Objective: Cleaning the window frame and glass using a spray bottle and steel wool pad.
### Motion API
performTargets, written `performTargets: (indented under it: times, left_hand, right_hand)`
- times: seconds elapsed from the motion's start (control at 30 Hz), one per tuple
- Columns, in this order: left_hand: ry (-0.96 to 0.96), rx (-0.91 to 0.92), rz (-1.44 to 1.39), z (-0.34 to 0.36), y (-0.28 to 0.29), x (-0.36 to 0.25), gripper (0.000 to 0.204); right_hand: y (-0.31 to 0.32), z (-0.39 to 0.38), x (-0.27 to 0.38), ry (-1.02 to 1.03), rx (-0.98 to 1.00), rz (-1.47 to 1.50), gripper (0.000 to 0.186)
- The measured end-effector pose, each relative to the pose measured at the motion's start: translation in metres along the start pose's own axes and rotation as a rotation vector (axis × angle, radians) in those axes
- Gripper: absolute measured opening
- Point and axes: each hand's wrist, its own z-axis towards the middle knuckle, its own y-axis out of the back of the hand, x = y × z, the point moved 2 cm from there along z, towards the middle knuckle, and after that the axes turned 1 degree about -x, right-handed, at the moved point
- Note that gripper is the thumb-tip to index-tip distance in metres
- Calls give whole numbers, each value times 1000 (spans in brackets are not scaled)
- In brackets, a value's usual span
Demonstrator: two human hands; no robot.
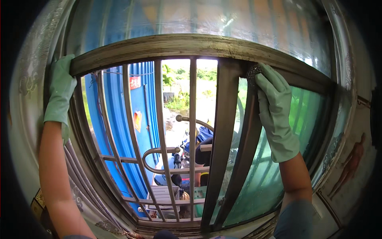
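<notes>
Both of my hands wear pale green rubber gloves. High on the left, my left hand (pixel 61 87) is closed against the left side of the metal window frame (pixel 191 46), beside the curtain; part of its fingers is hidden. My right hand (pixel 275 107) is raised at the upper right, its fingers closed on a dark steel wool scrubber (pixel 253 71). The scrubber presses on the top of a sliding sash's upright (pixel 242 151), just below the horizontal rail. Wet-looking green-tinted glass (pixel 258 183) fills that sash below my right hand.
Metal security bars (pixel 163 119) cross the opening at left. Beyond them are a blue corrugated wall (pixel 145 107), a curved metal handrail (pixel 159 150), a grey crate (pixel 165 195) and a partly hidden person (pixel 203 153). Patterned curtains (pixel 75 175) hang at the left side.
</notes>
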Motion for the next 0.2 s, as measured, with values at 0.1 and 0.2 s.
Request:
performTargets:
  times: [0.1,0.2]
  left_hand:
    - [-10,-9,24,1,10,-6,57]
    - [120,202,83,7,20,-15,61]
  right_hand:
    - [-11,10,-1,55,-22,-12,42]
    - [-21,18,-1,111,-24,-9,46]
